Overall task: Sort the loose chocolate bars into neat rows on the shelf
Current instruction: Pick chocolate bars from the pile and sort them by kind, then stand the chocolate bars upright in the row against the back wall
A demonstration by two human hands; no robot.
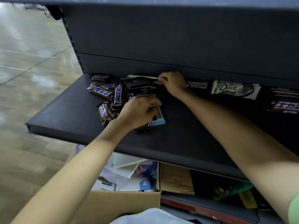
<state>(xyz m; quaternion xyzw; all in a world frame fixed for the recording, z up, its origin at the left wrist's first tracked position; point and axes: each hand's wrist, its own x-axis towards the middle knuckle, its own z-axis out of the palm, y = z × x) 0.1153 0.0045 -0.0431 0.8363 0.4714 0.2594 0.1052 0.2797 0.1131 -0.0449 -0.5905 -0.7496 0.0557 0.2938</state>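
A loose pile of brown Snickers bars [119,94] lies on the dark shelf [68,117] left of centre. My left hand [137,110] rests on the pile's right side, fingers curled round a dark wrapper, above a light blue bar [159,118]. My right hand [174,83] reaches to the back of the shelf and pinches the end of a white-wrapped bar [140,76]. One Snickers bar [99,77] lies alone at the back left. Along the back right sit a Snickers bar [198,84], a white Dove bar [234,88] and more Snickers bars [284,101].
The shelf above [161,1] overhangs the work area. Below the shelf stands an open cardboard box [123,201] with papers, beside a lower shelf holding dark and green items [234,191]. Tiled floor [24,78] lies to the left.
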